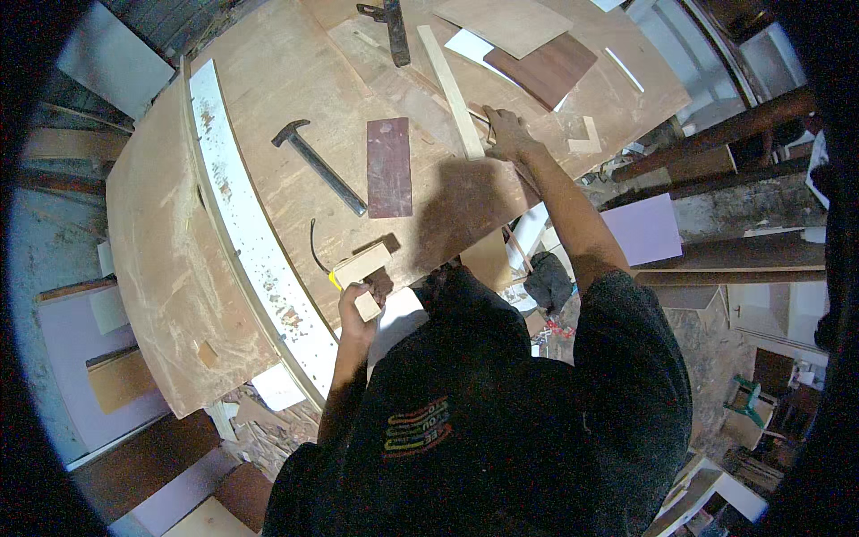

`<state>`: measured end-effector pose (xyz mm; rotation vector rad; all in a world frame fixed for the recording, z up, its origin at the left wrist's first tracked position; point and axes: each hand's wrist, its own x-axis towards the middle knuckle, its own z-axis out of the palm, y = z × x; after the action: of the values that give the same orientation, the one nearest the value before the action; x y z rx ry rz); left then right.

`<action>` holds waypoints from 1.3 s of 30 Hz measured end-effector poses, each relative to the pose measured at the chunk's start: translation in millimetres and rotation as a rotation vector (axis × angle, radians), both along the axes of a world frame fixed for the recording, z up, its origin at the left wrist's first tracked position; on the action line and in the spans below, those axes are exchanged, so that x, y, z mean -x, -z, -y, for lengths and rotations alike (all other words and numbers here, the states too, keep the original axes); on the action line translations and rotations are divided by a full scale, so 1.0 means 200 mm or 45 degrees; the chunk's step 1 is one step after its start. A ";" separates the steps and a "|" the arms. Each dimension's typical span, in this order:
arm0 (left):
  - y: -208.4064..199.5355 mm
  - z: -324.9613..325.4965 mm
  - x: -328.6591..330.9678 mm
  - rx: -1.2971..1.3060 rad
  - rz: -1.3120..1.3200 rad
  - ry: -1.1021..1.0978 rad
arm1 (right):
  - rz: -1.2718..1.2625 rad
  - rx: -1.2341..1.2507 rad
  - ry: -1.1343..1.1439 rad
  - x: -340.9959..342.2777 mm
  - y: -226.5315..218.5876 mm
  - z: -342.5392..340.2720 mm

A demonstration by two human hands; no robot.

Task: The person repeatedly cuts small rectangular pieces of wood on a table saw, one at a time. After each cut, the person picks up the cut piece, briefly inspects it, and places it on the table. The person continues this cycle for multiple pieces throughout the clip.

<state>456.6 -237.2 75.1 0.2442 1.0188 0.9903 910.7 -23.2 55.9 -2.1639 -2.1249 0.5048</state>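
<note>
My left hand (pixel 356 324) is closed around a small pale wooden piece (pixel 361 265), with a squared end showing beside the thumb. Its underside and some of my fingers are in shadow. Something yellow and a thin black cord (pixel 315 246) lie just beyond that hand. Farther off to the right, my right hand (pixel 514 136) reaches over the table's edge with its fingers apart, beside a long pale wooden strip (pixel 450 92). Thin sticks lie by its fingertips; whether they touch is unclear. A hammer (pixel 322 168) and a dark red rectangular board (pixel 388 168) rest between the hands.
The plywood tabletop (pixel 161 242) carries a long white paint-chipped strip (pixel 242 215) on the left. At the far side lie a dark metal tool (pixel 394 31), a brown sheet (pixel 543 69) and a tan sheet (pixel 506 25). Boards and scraps crowd the floor around the table.
</note>
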 end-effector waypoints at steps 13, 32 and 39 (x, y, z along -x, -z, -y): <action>0.03 -0.03 -0.09 0.018 0.093 -0.053 | -0.264 -0.235 -0.465 0.77 0.08 0.15; -0.03 -0.10 -0.02 -0.015 0.153 -0.103 | -1.630 0.104 0.458 1.04 -0.02 0.70; 0.01 -0.14 -0.18 -0.163 -0.380 0.091 | -1.672 0.118 0.376 0.96 -0.16 0.86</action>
<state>492.2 -208.6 73.3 0.5430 1.2090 0.9726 719.5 -194.6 87.2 -1.3562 -1.0338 1.4438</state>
